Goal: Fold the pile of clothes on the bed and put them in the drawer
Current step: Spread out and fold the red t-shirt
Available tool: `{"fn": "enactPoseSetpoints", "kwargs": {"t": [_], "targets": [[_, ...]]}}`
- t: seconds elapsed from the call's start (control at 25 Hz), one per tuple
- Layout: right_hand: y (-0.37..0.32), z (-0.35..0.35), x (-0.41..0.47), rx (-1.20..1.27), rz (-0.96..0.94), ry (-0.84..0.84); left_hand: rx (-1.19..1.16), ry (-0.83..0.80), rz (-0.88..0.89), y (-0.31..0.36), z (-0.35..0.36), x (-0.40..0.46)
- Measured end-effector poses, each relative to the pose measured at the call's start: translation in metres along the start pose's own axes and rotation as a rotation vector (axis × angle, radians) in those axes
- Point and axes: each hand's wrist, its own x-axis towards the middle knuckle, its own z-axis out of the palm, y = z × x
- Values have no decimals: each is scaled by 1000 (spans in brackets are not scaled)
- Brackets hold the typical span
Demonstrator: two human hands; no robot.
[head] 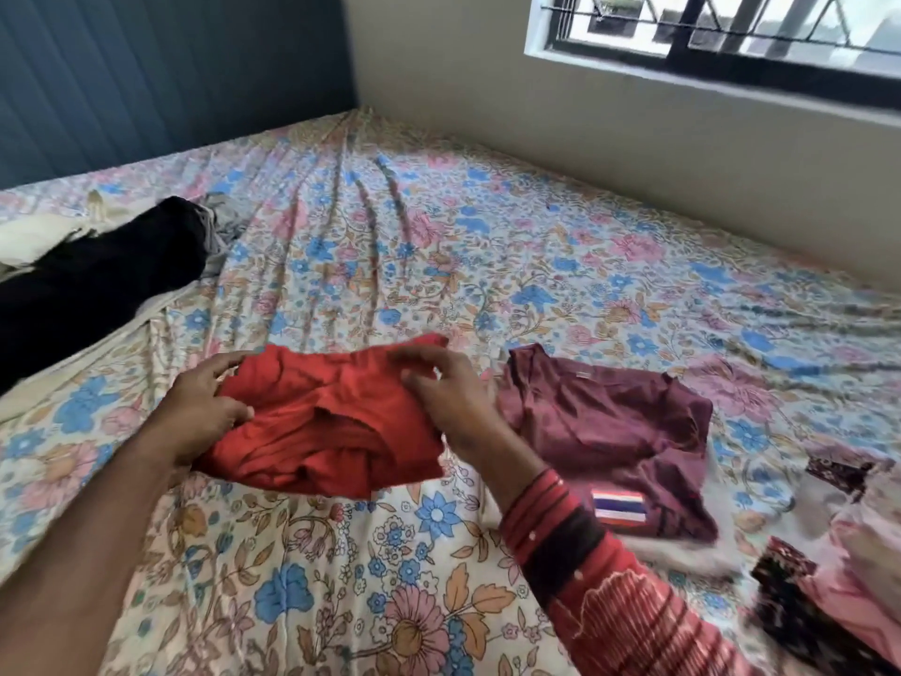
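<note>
On the near side of a floral-sheeted bed (390, 226), I hold a bunched red garment (322, 422) between both hands. My left hand (200, 412) grips its left edge, fingers curled into the cloth and thumb over the top. My right hand (448, 397) pinches the upper right edge, fingertips gathered on the fabric. Just right of it, touching my right wrist area, a folded maroon shirt (604, 422) lies flat, bearing a small striped red, white and blue patch (619, 507) near its near edge and a tiny pale label too blurred to read. At far left sits the pile: a black garment (92, 290) over cream and grey cloth. At the near right edge lie pink and dark patterned clothes (848, 578). A barred window (721, 31) is set in the far wall.
</note>
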Motion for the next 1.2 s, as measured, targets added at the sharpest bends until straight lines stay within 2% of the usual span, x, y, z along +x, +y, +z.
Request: {"fn": "enactPoseSetpoints", "kwargs": {"t": [0.08,0.16,0.2,0.28,0.32,0.36,0.44,0.52,0.64,0.72,0.8,0.88,0.92,0.96,1.04,1.08,1.12,1.2], "targets": [[20,24,-20,54,83,-48,166,-18,80,-6,-7,-4],[31,42,-38,155,124,-99,340,-50,245,2,-1,-6],[33,47,-42,159,105,-86,470,-121,340,11,7,-7],[35,48,-42,69,29,-52,881,-289,484,38,39,-22],[35,47,-40,35,-3,-50,1100,-306,535,46,55,-32],[34,44,-38,30,-23,-49,1216,-283,602,53,68,-40],[33,36,-34,65,-3,-12,1240,-225,678,55,77,-49],[31,29,-32,88,30,0,1144,-158,740,48,74,-47],[32,33,-30,-94,8,14,902,-103,868,29,74,-50],[33,42,-26,37,73,97,658,85,916,9,76,-61],[25,52,-16,392,173,223,429,327,779,-7,71,-67],[14,63,-6,705,239,346,248,452,492,-14,66,-67],[10,70,-4,766,245,405,192,424,309,-16,64,-67],[9,77,-5,759,240,443,131,300,137,-15,64,-66],[6,85,-16,641,201,439,-144,-109,-94,-7,69,-69],[5,85,-24,530,175,395,-330,-246,-140,-5,74,-69],[3,81,-32,359,152,339,-496,-297,-138,-4,79,-70],[-11,59,-43,-108,54,235,-676,-238,-60,3,92,-68]]}}
